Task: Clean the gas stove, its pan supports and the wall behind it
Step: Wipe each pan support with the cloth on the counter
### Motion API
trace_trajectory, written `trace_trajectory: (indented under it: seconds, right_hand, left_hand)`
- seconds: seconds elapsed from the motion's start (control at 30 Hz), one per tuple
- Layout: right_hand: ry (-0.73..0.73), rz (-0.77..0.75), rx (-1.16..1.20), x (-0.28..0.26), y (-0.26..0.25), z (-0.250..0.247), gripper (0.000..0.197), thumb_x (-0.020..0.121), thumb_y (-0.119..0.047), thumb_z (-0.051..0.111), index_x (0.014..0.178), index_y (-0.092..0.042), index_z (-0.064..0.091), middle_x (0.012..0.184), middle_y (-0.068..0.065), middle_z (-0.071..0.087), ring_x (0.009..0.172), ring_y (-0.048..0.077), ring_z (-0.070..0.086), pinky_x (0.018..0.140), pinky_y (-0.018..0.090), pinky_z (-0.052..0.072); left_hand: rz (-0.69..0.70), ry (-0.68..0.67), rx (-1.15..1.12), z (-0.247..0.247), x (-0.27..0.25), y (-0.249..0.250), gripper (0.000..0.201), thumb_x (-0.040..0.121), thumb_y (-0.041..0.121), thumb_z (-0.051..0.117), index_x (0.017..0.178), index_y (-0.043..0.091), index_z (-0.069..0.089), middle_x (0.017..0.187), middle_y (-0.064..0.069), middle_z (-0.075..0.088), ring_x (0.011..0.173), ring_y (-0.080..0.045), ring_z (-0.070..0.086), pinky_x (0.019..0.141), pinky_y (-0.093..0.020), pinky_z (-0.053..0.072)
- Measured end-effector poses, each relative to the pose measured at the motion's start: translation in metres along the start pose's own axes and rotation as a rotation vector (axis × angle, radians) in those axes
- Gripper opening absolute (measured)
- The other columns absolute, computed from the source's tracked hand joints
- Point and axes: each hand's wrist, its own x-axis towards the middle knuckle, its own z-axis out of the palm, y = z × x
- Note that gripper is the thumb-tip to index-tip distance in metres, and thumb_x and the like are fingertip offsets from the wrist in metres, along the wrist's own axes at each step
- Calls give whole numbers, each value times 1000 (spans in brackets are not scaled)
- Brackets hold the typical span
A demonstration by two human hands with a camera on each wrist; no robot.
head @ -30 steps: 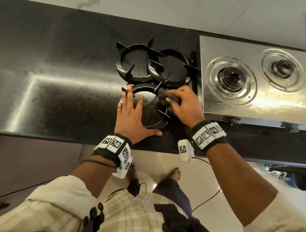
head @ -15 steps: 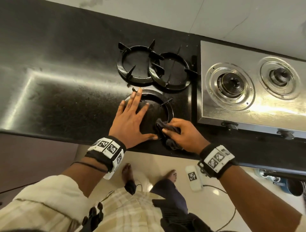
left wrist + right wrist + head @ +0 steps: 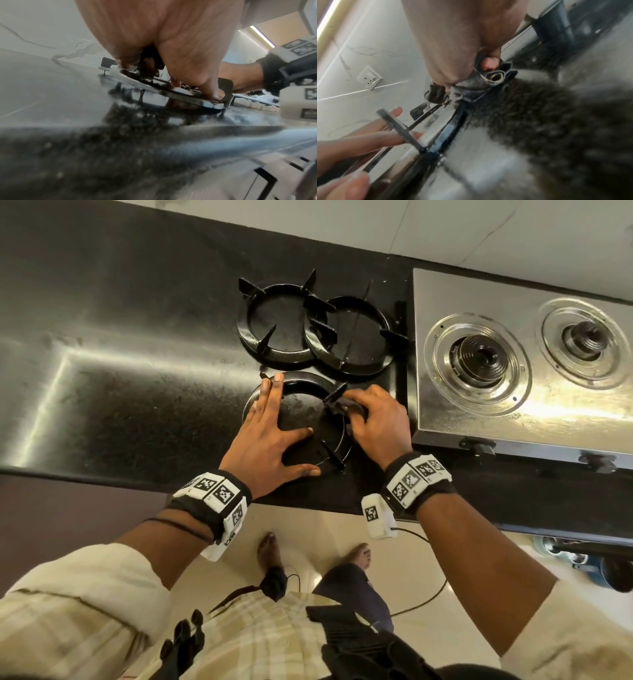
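Three black ring-shaped pan supports lie on the dark counter [image 3: 120, 392]. The nearest pan support [image 3: 337, 440] sits by the counter's front edge. My left hand [image 3: 270, 433] lies flat on its left side, fingers straight and spread, thumb on the near rim. My right hand [image 3: 373, 419] grips a bunched dark grey cloth [image 3: 481, 83] and presses it on the support's right prong [image 3: 334, 397]. The steel gas stove [image 3: 513, 419] stands to the right with two bare burners. The pale wall [image 3: 479, 237] runs behind it.
Two more pan supports, one [image 3: 277, 323] overlapping the other [image 3: 356, 337], lie just beyond the near one. Stove knobs [image 3: 478, 445] stick out at the stove's front. The counter's left half is bare and shiny. A wall socket [image 3: 369, 77] shows in the right wrist view.
My right hand has carried the cloth from the support's near rim up to its far right prong. The left hand stays flat on the support.
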Motion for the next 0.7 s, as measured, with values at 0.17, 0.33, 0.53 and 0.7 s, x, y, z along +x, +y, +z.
trace_trajectory:
  seconds: [0.17,0.33,0.53,0.7]
  right_hand:
    - [-151,-91,64,-36,4,-15,29,98,-29,61,126,-28,72,100,-11,57,85,4,56,74,24,53]
    - [-291,-65,205,-70,-5,-13,33,99,-21,61,129,-24,73,100,-9,61,89,8,61,78,34,56]
    - [-387,222,755,-57,-23,-44,17,105,-16,61,117,-17,73,103,-5,78,97,10,74,84,22,56]
    - [143,225,521,-35,-25,-53,19,106,-29,60,116,-16,68,100,2,70,87,10,69,77,27,59]
  left_hand:
    - [-24,0,15,2,1,1,76,77,82,64,139,37,65,170,-14,-27,158,-37,-21,128,-56,5]
    - [-44,-9,14,3,2,1,78,75,82,64,139,37,64,170,-13,-28,158,-35,-21,129,-57,9]
    - [-8,-109,45,-10,6,2,98,67,82,73,150,34,52,169,-8,-32,158,-30,-24,129,-57,4]
    - [39,-252,130,-34,24,-13,138,52,71,90,163,40,14,170,0,-31,157,-23,-25,120,-71,-10]
